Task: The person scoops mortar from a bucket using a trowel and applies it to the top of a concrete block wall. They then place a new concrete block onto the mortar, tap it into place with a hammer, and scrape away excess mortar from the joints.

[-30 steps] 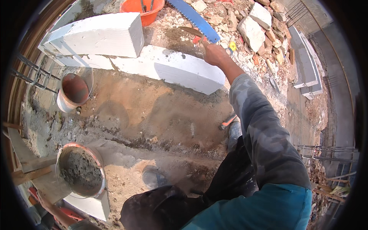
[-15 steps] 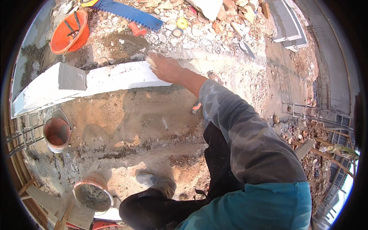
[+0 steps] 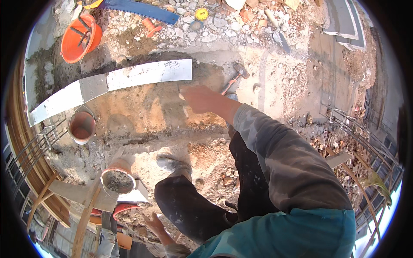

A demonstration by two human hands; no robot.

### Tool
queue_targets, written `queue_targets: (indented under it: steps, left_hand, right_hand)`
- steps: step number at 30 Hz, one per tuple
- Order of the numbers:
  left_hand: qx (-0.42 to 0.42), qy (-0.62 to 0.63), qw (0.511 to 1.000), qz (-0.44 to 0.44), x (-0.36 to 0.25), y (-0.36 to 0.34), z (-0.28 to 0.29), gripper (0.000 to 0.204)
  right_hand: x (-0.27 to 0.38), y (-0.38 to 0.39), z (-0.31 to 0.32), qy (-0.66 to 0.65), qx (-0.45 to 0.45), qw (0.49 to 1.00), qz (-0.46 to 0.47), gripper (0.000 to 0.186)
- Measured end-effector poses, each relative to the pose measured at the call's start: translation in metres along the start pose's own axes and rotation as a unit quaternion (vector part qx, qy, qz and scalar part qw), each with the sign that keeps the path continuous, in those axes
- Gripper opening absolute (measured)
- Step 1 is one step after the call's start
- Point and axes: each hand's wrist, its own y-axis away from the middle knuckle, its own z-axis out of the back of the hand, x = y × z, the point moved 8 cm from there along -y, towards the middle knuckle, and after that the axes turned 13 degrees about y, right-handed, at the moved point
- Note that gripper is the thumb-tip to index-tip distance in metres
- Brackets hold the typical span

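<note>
My right hand point(image 3: 201, 99) is closed round the pale handle of a trowel, over the ground just off the right end of a white block row point(image 3: 150, 71). The trowel's blade is hardly visible now. A hammer point(image 3: 234, 79) with an orange handle lies right beyond this hand. My left hand point(image 3: 155, 226) is low in the view, left of my bent knee, its fingers apart and nothing seen in it. Near it stands a bucket of grey mortar point(image 3: 118, 181). Another bucket point(image 3: 81, 125), reddish inside, stands close to the blocks.
An orange bucket point(image 3: 81, 39) with tools stands beyond the blocks. Over the rubble lie a blue saw blade point(image 3: 137, 10), a yellow tape measure point(image 3: 201, 14), a red spool point(image 3: 150, 27) and another trowel point(image 3: 281, 41). Steel rebar cages point(image 3: 350, 124) and wooden planks point(image 3: 32, 159) flank the trench.
My right hand has drawn back from the top of the block row toward me with the trowel. My left hand has come into view at the bottom. The view has shifted too.
</note>
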Motion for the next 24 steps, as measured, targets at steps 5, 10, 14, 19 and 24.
queue_targets:
  steps: [5,10,14,19,24]
  left_hand:
    - [0.009,0.008,1.000,0.008,-0.048,0.052,0.018,0.064]
    - [0.041,0.123,0.991,-0.028,-0.143,0.087,-0.008,0.052]
    - [0.171,0.324,0.923,-0.122,-0.273,0.122,-0.096,0.051]
    - [0.390,0.590,0.679,0.199,-0.361,0.177,-0.251,0.041]
    - [0.313,0.510,0.779,0.187,-0.376,0.169,-0.224,0.028]
  right_hand:
    - [-0.019,0.107,-0.038,-0.264,-0.061,0.956,-0.114,0.046]
    - [-0.080,0.181,-0.063,-0.552,-0.038,0.770,-0.316,0.032]
    - [-0.066,0.216,-0.032,-0.549,-0.123,0.794,-0.230,0.031]
    - [0.009,0.257,-0.002,-0.481,-0.087,0.872,-0.019,0.050]
    - [-0.121,0.302,-0.055,-0.581,-0.049,0.744,-0.325,0.033]
